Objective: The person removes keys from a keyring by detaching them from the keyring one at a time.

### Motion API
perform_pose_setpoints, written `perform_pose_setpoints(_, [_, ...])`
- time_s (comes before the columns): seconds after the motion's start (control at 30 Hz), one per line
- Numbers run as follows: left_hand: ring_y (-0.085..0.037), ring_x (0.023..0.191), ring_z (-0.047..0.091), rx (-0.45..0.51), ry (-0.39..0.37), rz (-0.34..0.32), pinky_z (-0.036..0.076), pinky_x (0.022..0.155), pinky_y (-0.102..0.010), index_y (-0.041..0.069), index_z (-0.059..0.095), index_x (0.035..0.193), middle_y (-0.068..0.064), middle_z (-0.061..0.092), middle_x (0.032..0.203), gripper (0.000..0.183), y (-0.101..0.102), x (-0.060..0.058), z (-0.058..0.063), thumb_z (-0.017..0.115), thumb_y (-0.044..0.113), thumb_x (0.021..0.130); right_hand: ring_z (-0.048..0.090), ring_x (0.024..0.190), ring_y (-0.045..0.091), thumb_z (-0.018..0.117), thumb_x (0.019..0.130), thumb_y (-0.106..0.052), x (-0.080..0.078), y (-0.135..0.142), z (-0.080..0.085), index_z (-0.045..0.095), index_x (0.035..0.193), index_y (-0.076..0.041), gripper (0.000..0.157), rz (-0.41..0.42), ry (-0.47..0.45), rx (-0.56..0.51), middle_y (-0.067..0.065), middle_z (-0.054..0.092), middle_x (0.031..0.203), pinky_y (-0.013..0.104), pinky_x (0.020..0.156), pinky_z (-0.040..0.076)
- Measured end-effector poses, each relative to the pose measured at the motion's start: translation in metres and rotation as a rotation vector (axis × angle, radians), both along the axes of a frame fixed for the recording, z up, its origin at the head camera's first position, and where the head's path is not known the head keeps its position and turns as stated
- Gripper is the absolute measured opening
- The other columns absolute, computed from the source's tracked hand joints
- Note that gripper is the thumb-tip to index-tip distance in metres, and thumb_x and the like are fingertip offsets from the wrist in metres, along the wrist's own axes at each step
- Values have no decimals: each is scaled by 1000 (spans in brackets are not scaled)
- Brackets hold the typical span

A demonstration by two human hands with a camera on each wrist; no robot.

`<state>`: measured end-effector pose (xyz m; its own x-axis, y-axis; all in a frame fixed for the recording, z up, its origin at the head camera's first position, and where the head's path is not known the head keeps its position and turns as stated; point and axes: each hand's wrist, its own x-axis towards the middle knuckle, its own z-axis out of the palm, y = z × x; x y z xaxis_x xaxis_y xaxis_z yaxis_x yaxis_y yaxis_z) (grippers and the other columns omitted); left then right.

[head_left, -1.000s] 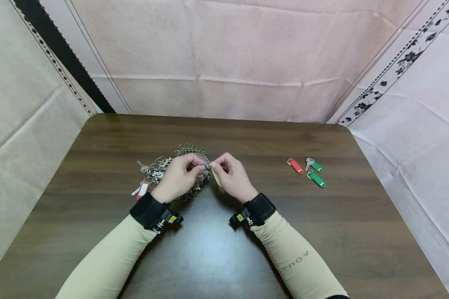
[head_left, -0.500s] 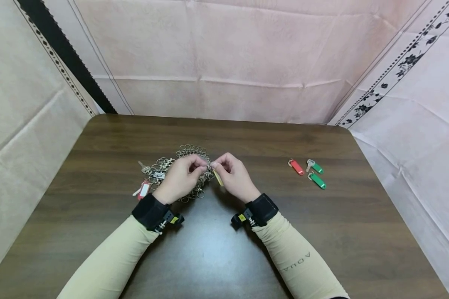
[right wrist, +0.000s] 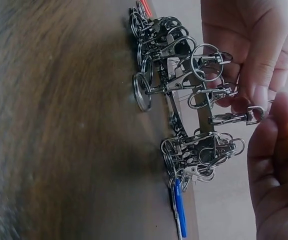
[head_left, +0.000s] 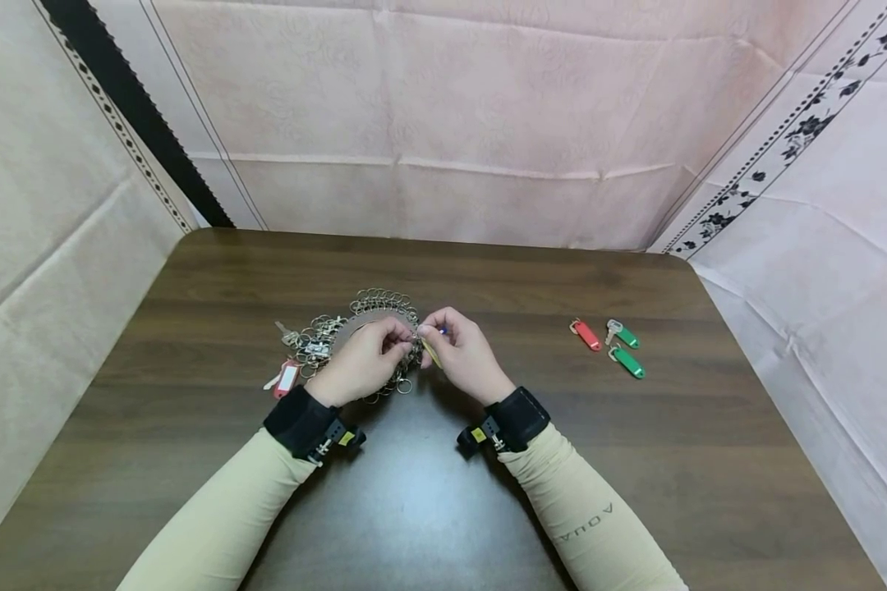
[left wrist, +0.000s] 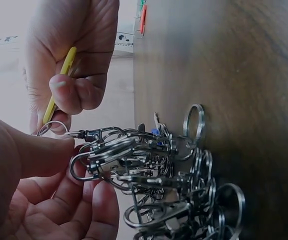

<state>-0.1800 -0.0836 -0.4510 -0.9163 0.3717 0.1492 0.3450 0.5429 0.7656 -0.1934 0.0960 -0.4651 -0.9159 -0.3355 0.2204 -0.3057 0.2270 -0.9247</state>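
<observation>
My left hand pinches the swivel end of a metal snap hook between thumb and fingers. The hook belongs to a bunch of silver snap hooks with split rings, strung on a large flat metal hoop. Close beside it, my right hand holds a yellow key tag. A thin split ring spans between the tag's end and the hook at my fingertips; whether it is threaded through the hook cannot be made out. A blue key tag hangs from the bunch.
A red-framed tag with a key lies at the bunch's left edge. To the right on the brown table are a red key tag and two green key tags, one with a key. Patterned white cloth hangs behind.
My left hand has shifted slightly left and down, uncovering more of the grey hoop. A blue spot now shows by my right fingers, which still hold the yellow tag.
</observation>
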Motion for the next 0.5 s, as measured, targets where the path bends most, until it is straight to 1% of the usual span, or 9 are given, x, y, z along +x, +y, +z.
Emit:
perform_pose_setpoints(0.13, [-16,72,55,-9,-1,3,47,66,-32,2,62,95,-9,63,83,6,0,0,1,59,7,92,62,58,35,57,96,-20,0,0,-1,56,93,-5,16,-4,30,-4,17,62,73,20,46,40])
perform_pose_setpoints(0.27, [-15,70,54,-22,7,9,47,64,-32,4,63,93,-8,63,82,5,-1,0,2,60,8,91,61,59,38,57,96,-21,1,0,1,55,93,-7,14,-7,23,-9,15,60,73,19,45,38])
perform_pose_setpoints(0.37, [-14,70,54,-30,31,24,47,64,-32,6,63,90,-6,63,81,4,-2,0,2,61,9,90,60,59,40,57,96,-20,2,0,1,55,93,-7,14,-11,11,-13,13,59,73,19,45,37])
perform_pose_setpoints(0.5, [-15,71,54,-35,73,59,47,64,-33,8,63,87,-4,62,80,4,-2,0,3,62,10,90,59,59,40,57,96,-19,1,0,1,55,94,-6,13,-9,11,-23,13,58,74,19,46,38])
